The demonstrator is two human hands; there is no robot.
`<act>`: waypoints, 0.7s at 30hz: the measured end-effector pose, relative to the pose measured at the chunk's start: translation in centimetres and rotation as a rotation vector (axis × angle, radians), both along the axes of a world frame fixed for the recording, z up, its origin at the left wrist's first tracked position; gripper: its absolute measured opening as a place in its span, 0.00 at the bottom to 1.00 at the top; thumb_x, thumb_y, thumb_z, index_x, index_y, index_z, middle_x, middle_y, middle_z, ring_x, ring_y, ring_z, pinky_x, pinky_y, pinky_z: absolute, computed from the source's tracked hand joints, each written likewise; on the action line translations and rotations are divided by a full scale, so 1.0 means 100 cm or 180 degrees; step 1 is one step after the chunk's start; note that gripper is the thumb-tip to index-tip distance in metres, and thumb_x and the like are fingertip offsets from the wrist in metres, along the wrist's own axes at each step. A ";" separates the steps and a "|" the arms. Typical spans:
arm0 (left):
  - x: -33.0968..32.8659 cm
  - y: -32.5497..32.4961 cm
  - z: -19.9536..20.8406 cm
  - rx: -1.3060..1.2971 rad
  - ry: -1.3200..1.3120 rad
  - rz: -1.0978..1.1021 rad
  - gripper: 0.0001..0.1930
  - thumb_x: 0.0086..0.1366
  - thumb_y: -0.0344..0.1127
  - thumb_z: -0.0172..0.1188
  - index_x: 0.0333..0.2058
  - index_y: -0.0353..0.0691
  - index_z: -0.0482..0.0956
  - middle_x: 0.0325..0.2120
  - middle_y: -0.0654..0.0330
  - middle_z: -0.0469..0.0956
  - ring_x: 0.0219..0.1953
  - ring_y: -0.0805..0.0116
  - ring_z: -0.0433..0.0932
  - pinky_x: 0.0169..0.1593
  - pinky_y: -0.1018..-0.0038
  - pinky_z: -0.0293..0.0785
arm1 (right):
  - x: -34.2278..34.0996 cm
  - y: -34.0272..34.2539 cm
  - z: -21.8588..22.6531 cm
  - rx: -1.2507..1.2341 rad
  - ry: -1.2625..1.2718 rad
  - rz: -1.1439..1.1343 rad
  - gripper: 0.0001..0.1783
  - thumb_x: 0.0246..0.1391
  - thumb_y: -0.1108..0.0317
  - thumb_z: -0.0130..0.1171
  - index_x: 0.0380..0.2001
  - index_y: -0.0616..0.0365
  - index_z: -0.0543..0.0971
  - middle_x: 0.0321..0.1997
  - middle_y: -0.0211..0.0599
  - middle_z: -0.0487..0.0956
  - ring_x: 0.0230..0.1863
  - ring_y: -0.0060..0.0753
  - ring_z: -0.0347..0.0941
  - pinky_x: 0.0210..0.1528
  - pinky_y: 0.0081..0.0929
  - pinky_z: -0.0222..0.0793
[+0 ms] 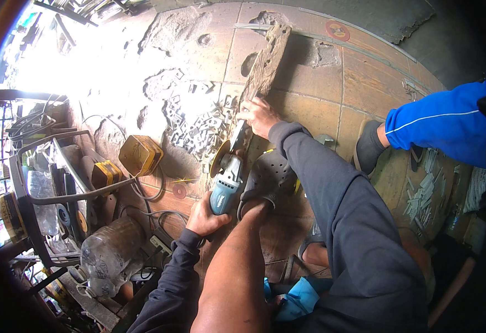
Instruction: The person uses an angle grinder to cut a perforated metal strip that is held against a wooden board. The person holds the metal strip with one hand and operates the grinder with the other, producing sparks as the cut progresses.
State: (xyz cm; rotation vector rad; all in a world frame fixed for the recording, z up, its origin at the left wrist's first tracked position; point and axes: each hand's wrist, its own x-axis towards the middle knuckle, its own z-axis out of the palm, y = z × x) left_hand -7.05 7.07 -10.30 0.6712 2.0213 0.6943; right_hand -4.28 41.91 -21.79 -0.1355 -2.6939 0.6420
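Fingers of the left hand point(203, 215) wrap around the teal body of an angle grinder point(224, 194), thumb lying along its near end. Its yellowish disc point(219, 157) stands ahead of those fingers, close to the lower end of a narrow metal piece point(237, 136). The right hand point(258, 116) has its fingers bent down at the upper end of that piece; whether they pinch it or only press on it, I cannot tell. A worn wooden plank point(268, 64) runs beneath the right fingers and stretches away beyond them. Just left of the right fingertips, small metal plates point(198, 129) lie scattered over the floor. A dark clog point(271, 173) is on the foot to the right of the left fingers. Left of the left fingers sit a yellow container point(141, 155) and, nearer the body, a clear plastic jug point(110, 258).
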 end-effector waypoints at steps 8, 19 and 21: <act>-0.005 0.005 0.008 -0.0097 0.0023 -0.0083 0.41 0.45 0.45 0.78 0.57 0.28 0.77 0.43 0.35 0.86 0.49 0.40 0.86 0.56 0.56 0.79 | -0.001 0.000 0.001 -0.0075 -0.0031 -0.0001 0.16 0.52 0.76 0.65 0.43 0.45 0.88 0.52 0.36 0.81 0.56 0.46 0.75 0.61 0.43 0.74; -0.011 0.009 0.012 0.0009 -0.0021 -0.0110 0.40 0.46 0.45 0.78 0.56 0.29 0.78 0.43 0.35 0.85 0.49 0.40 0.85 0.56 0.56 0.79 | -0.002 -0.002 0.007 -0.0057 -0.0450 -0.0052 0.18 0.57 0.73 0.62 0.47 0.39 0.89 0.58 0.35 0.82 0.64 0.45 0.74 0.69 0.42 0.71; -0.010 0.011 0.012 -0.0030 -0.0018 -0.0107 0.40 0.46 0.45 0.78 0.56 0.28 0.78 0.43 0.35 0.85 0.49 0.40 0.85 0.56 0.56 0.79 | -0.002 -0.002 0.007 -0.0041 -0.0413 -0.0052 0.18 0.58 0.74 0.62 0.47 0.39 0.89 0.58 0.35 0.81 0.63 0.45 0.74 0.69 0.42 0.71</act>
